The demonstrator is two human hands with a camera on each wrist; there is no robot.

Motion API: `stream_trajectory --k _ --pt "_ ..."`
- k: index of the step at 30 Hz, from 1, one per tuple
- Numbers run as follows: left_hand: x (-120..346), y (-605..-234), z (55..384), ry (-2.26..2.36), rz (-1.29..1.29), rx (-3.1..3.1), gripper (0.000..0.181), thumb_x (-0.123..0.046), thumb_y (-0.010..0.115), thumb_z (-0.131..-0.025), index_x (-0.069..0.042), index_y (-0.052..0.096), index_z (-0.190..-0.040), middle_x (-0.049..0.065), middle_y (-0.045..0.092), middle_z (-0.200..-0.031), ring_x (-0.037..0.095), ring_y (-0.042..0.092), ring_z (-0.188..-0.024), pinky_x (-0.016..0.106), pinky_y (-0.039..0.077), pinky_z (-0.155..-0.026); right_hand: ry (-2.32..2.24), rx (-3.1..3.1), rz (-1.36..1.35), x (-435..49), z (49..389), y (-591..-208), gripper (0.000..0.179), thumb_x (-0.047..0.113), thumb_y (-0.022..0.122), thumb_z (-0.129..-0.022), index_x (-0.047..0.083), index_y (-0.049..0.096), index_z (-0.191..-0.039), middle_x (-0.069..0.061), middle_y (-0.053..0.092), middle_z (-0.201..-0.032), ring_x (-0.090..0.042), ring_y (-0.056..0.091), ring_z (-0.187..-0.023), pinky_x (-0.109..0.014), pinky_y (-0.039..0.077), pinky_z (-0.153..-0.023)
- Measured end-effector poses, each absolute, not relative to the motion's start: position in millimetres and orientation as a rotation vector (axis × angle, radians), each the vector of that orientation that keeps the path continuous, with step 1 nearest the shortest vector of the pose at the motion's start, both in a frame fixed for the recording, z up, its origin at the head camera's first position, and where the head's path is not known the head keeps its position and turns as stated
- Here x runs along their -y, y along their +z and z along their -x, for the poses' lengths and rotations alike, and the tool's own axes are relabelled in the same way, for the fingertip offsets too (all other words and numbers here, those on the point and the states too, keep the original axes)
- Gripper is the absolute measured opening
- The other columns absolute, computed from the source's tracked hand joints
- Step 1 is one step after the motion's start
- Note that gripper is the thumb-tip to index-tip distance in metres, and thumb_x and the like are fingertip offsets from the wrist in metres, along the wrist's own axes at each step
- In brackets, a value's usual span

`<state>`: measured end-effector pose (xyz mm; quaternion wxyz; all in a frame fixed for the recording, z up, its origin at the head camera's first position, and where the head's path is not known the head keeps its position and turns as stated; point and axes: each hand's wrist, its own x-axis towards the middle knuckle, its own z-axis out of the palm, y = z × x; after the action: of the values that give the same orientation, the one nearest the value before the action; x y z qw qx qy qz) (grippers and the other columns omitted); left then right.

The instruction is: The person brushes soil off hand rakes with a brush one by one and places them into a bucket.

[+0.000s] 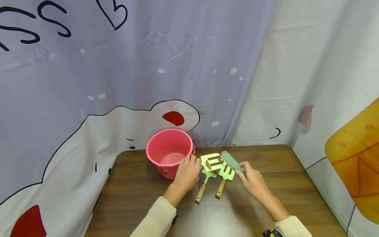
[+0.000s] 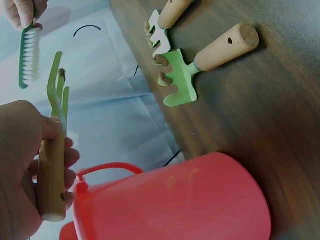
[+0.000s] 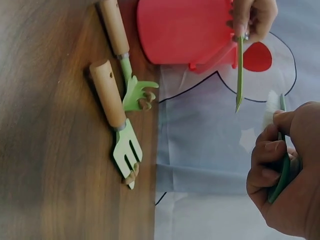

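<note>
My left hand [image 1: 187, 172] grips the wooden handle of a light green garden fork [image 1: 211, 162] with brown patches on its tines, raised above the table. In my right hand [image 1: 251, 181] is a green scrub brush [image 1: 233, 161]; its white bristles [image 3: 271, 105] face the fork. Brush and fork overlap in the head view but stand apart in both wrist views. Beneath them on the table lie a small green hand rake [image 2: 180, 82] and a second garden fork [image 3: 129, 145], both with wooden handles and brown lumps on their tines.
A pink bucket [image 1: 169, 140] stands at the table's back left, close beside my left hand. The brown wooden table [image 1: 130, 204] meets a hanging printed curtain [image 1: 142, 72] at its back edge.
</note>
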<state>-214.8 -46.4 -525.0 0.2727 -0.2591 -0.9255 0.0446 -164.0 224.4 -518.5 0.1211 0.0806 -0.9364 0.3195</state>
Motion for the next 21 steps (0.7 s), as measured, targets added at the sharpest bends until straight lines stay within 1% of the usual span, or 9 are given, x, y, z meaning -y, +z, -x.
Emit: stream_trajectory --k 5,9,12,16,18,21 --pt "43 -527 218 0.100 0.675 2.481 0.017 -0.028 0.070 -0.093 -0.012 0.064 -0.092 0.006 0.063 -0.090 0.025 0.061 -0.083 0.036 0.050 -0.070 0.888 2.734 -0.251 -215 165 -517 0.031 0.020 0.067 -0.100 0.001 0.057 -0.122 -0.017 0.076 -0.104 -0.030 0.073 -0.086 -0.049 0.056 -0.073" --pt "39 -527 220 0.112 0.663 2.484 0.013 -0.022 0.072 -0.088 -0.013 0.063 -0.089 0.005 0.063 -0.088 0.025 0.061 -0.083 0.036 0.051 -0.071 0.851 2.733 -0.241 -210 168 -515 0.032 0.024 0.066 -0.101 0.002 0.059 -0.123 -0.016 0.077 -0.105 -0.031 0.074 -0.088 -0.052 0.056 -0.075" --pt "36 -526 221 0.134 0.660 2.490 0.013 -0.017 0.074 -0.082 -0.013 0.063 -0.088 0.005 0.063 -0.087 0.025 0.061 -0.083 0.035 0.050 -0.072 0.827 2.763 -0.212 -206 169 -512 0.031 0.026 0.063 -0.102 0.005 0.061 -0.125 -0.010 0.076 -0.098 -0.026 0.070 -0.083 -0.050 0.054 -0.071" --pt "31 -526 221 0.154 0.652 2.496 0.014 -0.017 0.075 -0.081 -0.013 0.063 -0.089 0.005 0.062 -0.087 0.024 0.061 -0.084 0.035 0.050 -0.071 0.809 2.802 -0.199 -201 172 -512 0.029 0.026 0.061 -0.103 0.007 0.062 -0.125 -0.003 0.067 -0.085 -0.019 0.059 -0.074 -0.042 0.049 -0.065" --pt "30 -525 221 0.162 0.647 2.496 0.013 -0.017 0.074 -0.082 -0.013 0.064 -0.089 0.005 0.062 -0.087 0.024 0.061 -0.085 0.035 0.049 -0.070 0.805 2.801 -0.205 -199 173 -513 0.029 0.025 0.062 -0.103 0.007 0.062 -0.125 -0.002 0.066 -0.083 -0.018 0.057 -0.073 -0.040 0.048 -0.064" --pt "27 -526 221 0.173 0.637 2.490 0.013 -0.018 0.075 -0.082 -0.013 0.064 -0.089 0.005 0.063 -0.086 0.024 0.062 -0.084 0.035 0.049 -0.067 0.785 2.778 -0.222 -195 172 -515 0.029 0.024 0.065 -0.102 0.005 0.062 -0.123 -0.005 0.069 -0.086 -0.020 0.061 -0.073 -0.044 0.050 -0.064"
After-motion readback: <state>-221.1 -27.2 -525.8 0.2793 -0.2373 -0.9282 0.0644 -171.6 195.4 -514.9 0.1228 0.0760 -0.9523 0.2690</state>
